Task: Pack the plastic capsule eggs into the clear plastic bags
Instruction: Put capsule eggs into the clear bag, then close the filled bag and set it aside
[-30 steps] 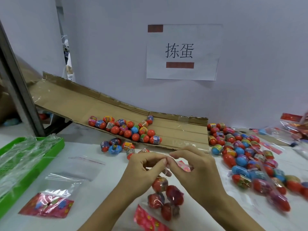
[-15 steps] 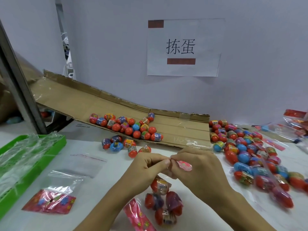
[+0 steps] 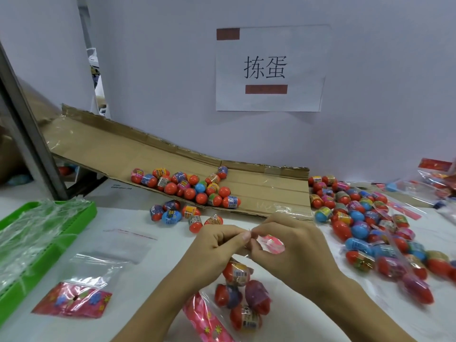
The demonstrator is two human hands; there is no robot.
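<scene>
Both hands pinch the bag's top edge

Now the left hand [image 3: 217, 245] and right hand [image 3: 293, 245] meet above the white table [image 3: 158, 272], fingertips pinching the top edge of a clear plastic bag [image 3: 237, 294]. Four capsule eggs [image 3: 237, 272] hang inside it below the hands. Loose eggs [image 3: 357, 218] lie to the right.

A small packing workstation in a factory or workshop: a white desk [image 3: 153, 267] against a partition bearing a printed paper sign [image 3: 269, 67], a cardboard chute [image 3: 153, 154] feeding loose capsule eggs [image 3: 187, 185], filled bags [image 3: 385, 245] piled aside, and a green tray [image 3: 47, 245].
</scene>
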